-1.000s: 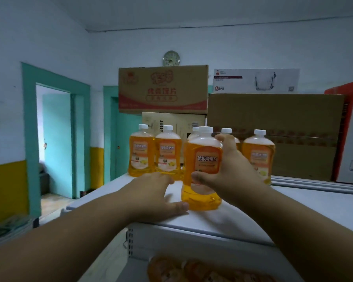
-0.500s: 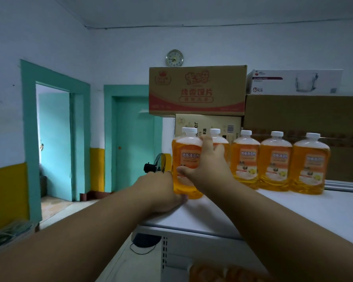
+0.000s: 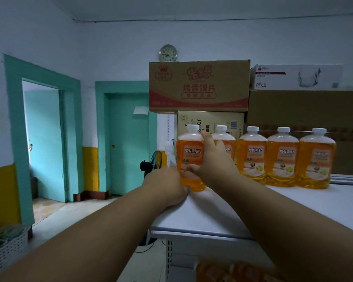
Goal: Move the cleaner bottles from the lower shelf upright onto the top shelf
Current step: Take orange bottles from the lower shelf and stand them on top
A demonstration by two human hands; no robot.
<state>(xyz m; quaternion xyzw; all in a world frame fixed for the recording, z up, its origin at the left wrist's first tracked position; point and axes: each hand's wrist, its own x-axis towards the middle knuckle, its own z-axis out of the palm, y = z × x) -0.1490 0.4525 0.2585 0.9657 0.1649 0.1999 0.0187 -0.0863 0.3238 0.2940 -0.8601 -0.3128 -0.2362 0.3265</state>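
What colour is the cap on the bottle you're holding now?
White, on the held bottle of orange liquid; the head view, the only one, shows it.

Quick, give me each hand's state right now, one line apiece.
Left hand: rests at the base of the leftmost bottle on the top shelf; its fingers are hidden, so the grip cannot be told.
Right hand: grips that same bottle.

five orange cleaner bottles [image 3: 252, 153] stand at 2 o'clock; four boxes behind at 1 o'clock: three cardboard boxes [image 3: 199, 86], one white glassware box [image 3: 296, 77]. two hands [image 3: 212, 159], one wall clock [image 3: 168, 53].
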